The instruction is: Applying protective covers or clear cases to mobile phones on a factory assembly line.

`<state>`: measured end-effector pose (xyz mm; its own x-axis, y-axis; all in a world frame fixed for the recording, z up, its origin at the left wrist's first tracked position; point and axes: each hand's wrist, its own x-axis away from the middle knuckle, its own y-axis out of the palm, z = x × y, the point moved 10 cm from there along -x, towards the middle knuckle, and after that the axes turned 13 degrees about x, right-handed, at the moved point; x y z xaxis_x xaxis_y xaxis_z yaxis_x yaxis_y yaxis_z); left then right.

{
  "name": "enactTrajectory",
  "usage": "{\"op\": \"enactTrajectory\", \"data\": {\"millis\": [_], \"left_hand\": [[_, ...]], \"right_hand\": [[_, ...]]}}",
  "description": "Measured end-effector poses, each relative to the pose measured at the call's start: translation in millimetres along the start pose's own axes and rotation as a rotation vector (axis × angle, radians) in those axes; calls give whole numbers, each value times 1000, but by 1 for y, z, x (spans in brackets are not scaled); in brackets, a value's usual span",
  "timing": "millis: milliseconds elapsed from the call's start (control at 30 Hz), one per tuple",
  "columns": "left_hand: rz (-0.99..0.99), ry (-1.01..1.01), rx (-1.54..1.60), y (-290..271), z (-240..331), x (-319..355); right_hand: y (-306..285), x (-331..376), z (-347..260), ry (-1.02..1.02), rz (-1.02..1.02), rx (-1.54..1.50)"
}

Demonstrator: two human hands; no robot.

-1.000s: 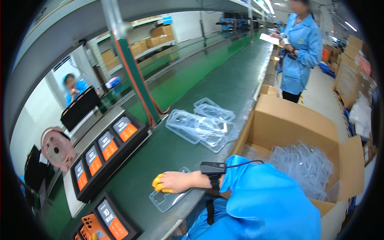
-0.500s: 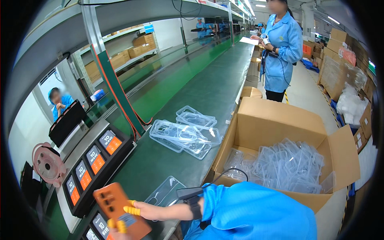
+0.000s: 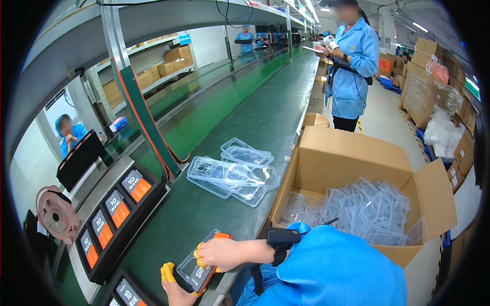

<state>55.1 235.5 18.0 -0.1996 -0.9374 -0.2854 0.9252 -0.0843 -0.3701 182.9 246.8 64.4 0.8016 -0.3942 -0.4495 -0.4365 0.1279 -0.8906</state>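
Note:
A phone (image 3: 202, 277) with an orange edge lies tilted over a clear phone case (image 3: 188, 266) on the green bench near me, its dark front up. My right hand (image 3: 220, 254) is closed on the phone from above, yellow covers on its fingertips. My left hand (image 3: 176, 288), also with yellow fingertip covers, is at the near left end of the case. Its fingers are spread apart, one of them touching the phone's near end. Farther up the bench is a loose pile of clear phone cases (image 3: 232, 176).
An open cardboard box (image 3: 352, 145) of clear cases stands to my right. Black trays (image 3: 148, 217) of phones with lit screens line the left side, beside a pink round reel (image 3: 55, 214). A metal post (image 3: 138, 102) rises behind them. A person in blue (image 3: 354, 66) stands beyond the box.
The phone has moved right and down onto the clear case and turned, so its orange back no longer faces up. Both hands moved with it; my left fingers are now spread.

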Motion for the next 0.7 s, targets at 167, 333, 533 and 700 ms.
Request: {"op": "enactTrajectory", "data": {"millis": [167,333,533,700], "left_hand": [[-5,33,-2,1,2,-2],[19,84,31,-9,6,-2],[209,188,71,-54,11,9],[318,75,-133,-63,-18,18]], "right_hand": [[33,0,21,254,-250,-32],[32,-12,36,233,-148,42],[36,-49,31,150,-253,-285],[28,-55,27,258,120,-163]]}}
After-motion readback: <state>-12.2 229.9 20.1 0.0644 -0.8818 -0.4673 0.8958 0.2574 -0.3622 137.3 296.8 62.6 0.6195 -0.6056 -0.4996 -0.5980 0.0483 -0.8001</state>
